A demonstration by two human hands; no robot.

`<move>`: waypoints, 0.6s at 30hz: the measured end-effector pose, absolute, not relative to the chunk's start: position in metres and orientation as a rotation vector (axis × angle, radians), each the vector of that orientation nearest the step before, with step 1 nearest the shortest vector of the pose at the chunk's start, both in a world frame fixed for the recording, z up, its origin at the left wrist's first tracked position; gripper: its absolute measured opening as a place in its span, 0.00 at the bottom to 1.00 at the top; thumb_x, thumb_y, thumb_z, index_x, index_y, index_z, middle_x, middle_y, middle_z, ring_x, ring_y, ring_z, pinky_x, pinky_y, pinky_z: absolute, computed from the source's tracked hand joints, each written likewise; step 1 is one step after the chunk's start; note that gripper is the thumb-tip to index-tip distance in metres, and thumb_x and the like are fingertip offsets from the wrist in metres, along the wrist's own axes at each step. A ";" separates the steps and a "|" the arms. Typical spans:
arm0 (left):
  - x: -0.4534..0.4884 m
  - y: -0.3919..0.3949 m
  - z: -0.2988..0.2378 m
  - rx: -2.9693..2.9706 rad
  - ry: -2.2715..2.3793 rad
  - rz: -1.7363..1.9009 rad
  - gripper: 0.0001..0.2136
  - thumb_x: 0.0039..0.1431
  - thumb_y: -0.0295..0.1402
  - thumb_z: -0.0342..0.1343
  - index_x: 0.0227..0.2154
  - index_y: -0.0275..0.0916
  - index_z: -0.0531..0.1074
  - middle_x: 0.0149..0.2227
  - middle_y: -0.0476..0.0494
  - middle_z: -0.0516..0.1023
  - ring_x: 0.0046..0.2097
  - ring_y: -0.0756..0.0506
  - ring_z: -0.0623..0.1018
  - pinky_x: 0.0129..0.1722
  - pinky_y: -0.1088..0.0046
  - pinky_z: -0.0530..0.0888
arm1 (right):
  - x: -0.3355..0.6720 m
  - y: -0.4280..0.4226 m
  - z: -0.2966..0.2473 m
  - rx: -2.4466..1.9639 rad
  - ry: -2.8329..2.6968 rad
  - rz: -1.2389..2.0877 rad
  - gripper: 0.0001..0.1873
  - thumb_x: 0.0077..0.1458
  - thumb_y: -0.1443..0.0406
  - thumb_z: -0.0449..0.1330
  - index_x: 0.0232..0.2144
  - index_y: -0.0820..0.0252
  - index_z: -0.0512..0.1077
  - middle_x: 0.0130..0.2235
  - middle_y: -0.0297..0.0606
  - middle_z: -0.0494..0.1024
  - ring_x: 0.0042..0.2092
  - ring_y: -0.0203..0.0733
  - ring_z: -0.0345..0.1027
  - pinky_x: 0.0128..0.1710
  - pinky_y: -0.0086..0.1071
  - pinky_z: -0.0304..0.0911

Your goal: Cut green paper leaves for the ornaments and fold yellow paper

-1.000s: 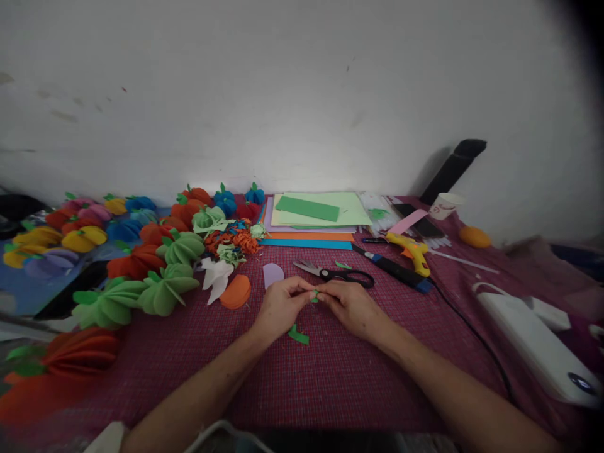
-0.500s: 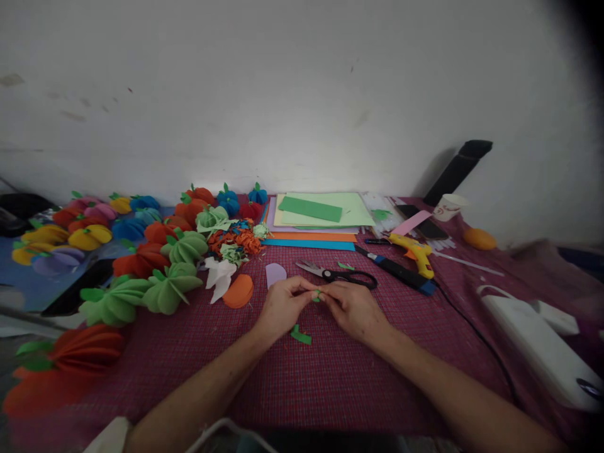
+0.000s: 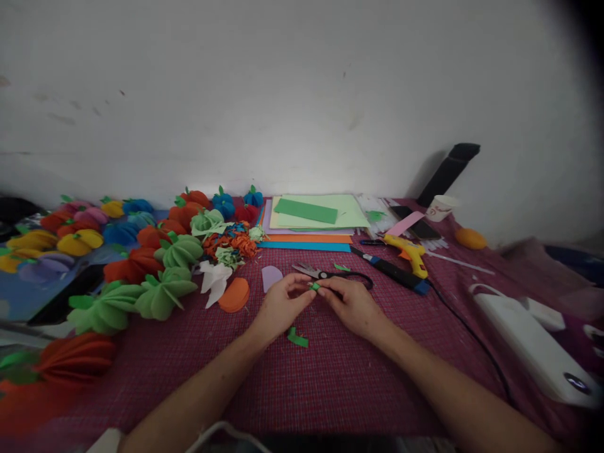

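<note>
A small green paper piece (image 3: 316, 286) is pinched between the fingertips of my left hand (image 3: 284, 304) and my right hand (image 3: 353, 304), just above the tablecloth. Its exact shape is partly covered by the fingers. Below my left fingers lies another bent green paper strip (image 3: 298, 340) on the cloth. Black-handled scissors (image 3: 325, 274) rest just beyond both hands, blades toward the left. A lilac paper shape (image 3: 272, 278) and a stack of orange paper rounds (image 3: 234, 295) lie to the left of my left hand.
Finished paper pumpkins (image 3: 179, 251) crowd the left side beside shredded paper scraps (image 3: 233, 242). Coloured sheets (image 3: 349, 212) are stacked against the wall. To the right are a yellow glue gun (image 3: 410, 253), a black-and-blue tool with a cord (image 3: 394, 270), a paper cup (image 3: 440, 207) and a white device (image 3: 528, 343).
The view has shifted slightly to the right. My fingers have turned the small green piece, and more of it shows between the fingertips. The scissors and other items lie as before.
</note>
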State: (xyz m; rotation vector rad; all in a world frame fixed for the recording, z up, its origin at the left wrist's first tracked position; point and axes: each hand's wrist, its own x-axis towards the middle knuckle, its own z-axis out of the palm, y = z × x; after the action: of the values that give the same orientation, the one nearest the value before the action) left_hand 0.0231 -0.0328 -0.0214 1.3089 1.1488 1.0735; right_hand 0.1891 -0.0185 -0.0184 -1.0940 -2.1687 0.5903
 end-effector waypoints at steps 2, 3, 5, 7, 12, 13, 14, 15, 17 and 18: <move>0.023 -0.032 -0.024 1.303 1.162 1.084 0.09 0.46 0.31 0.57 0.32 0.36 0.70 0.32 0.45 0.76 0.34 0.49 0.74 0.37 0.71 0.71 | 0.189 -0.019 -0.019 -1.093 -2.157 0.604 0.12 0.56 0.66 0.51 0.39 0.56 0.73 0.37 0.37 0.77 0.37 0.38 0.70 0.38 0.32 0.64; 0.023 -0.032 -0.025 1.302 1.172 1.086 0.08 0.46 0.32 0.57 0.30 0.36 0.70 0.31 0.46 0.76 0.33 0.49 0.74 0.36 0.72 0.71 | 0.189 -0.019 -0.019 -1.089 -2.152 0.615 0.12 0.56 0.66 0.51 0.39 0.56 0.73 0.37 0.37 0.77 0.37 0.38 0.70 0.38 0.32 0.64; 0.022 -0.032 -0.026 1.298 1.188 1.076 0.07 0.46 0.33 0.58 0.28 0.36 0.70 0.29 0.47 0.75 0.31 0.50 0.73 0.33 0.73 0.70 | 0.188 -0.019 -0.019 -1.083 -2.144 0.638 0.12 0.56 0.66 0.51 0.39 0.56 0.73 0.37 0.37 0.77 0.37 0.38 0.70 0.39 0.32 0.64; 0.022 -0.033 -0.027 1.289 1.188 1.051 0.06 0.47 0.34 0.57 0.26 0.36 0.71 0.27 0.48 0.74 0.29 0.50 0.72 0.31 0.74 0.69 | 0.188 -0.019 -0.019 -1.091 -2.139 0.657 0.12 0.56 0.66 0.51 0.39 0.57 0.73 0.37 0.37 0.77 0.38 0.38 0.70 0.39 0.32 0.64; 0.022 -0.033 -0.023 1.252 1.167 1.025 0.06 0.47 0.34 0.56 0.24 0.36 0.71 0.24 0.49 0.73 0.27 0.51 0.71 0.30 0.74 0.68 | 0.187 -0.019 -0.017 -1.093 -2.137 0.693 0.12 0.56 0.66 0.51 0.40 0.57 0.73 0.37 0.37 0.77 0.38 0.38 0.70 0.40 0.32 0.63; 0.022 -0.033 -0.023 1.240 1.170 1.021 0.06 0.47 0.34 0.57 0.24 0.36 0.71 0.24 0.49 0.73 0.27 0.52 0.71 0.30 0.74 0.68 | 0.187 -0.019 -0.017 -1.093 -2.134 0.697 0.12 0.56 0.67 0.51 0.39 0.57 0.73 0.37 0.37 0.77 0.39 0.38 0.70 0.40 0.32 0.63; 0.022 -0.033 -0.023 1.228 1.172 1.017 0.06 0.47 0.34 0.57 0.25 0.36 0.71 0.24 0.49 0.73 0.27 0.52 0.71 0.30 0.74 0.68 | 0.187 -0.019 -0.017 -1.095 -2.130 0.702 0.12 0.56 0.67 0.51 0.39 0.57 0.73 0.38 0.37 0.77 0.39 0.38 0.70 0.41 0.32 0.63; 0.022 -0.033 -0.023 1.216 1.173 1.014 0.05 0.47 0.33 0.57 0.25 0.36 0.71 0.24 0.49 0.73 0.27 0.52 0.71 0.30 0.75 0.68 | 0.187 -0.019 -0.017 -1.099 -2.125 0.707 0.12 0.55 0.67 0.52 0.39 0.57 0.73 0.37 0.37 0.77 0.39 0.38 0.70 0.40 0.31 0.63; 0.022 -0.032 -0.024 1.199 1.167 1.009 0.05 0.47 0.33 0.57 0.24 0.36 0.70 0.24 0.50 0.73 0.27 0.52 0.71 0.30 0.75 0.67 | 0.186 -0.019 -0.017 -1.103 -2.119 0.725 0.12 0.55 0.67 0.52 0.40 0.57 0.73 0.37 0.37 0.77 0.38 0.38 0.70 0.40 0.31 0.63; 0.022 -0.032 -0.025 1.196 1.163 1.007 0.05 0.47 0.33 0.56 0.24 0.36 0.70 0.23 0.50 0.73 0.27 0.52 0.71 0.30 0.75 0.67 | 0.186 -0.020 -0.017 -1.100 -2.117 0.738 0.12 0.56 0.67 0.52 0.40 0.57 0.73 0.37 0.37 0.77 0.38 0.37 0.70 0.39 0.30 0.63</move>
State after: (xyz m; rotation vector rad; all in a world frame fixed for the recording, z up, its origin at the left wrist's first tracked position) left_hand 0.0223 -0.0323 -0.0246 1.1964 1.1628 1.0069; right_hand 0.1864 -0.0195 -0.0170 -1.1001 -2.1165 0.7377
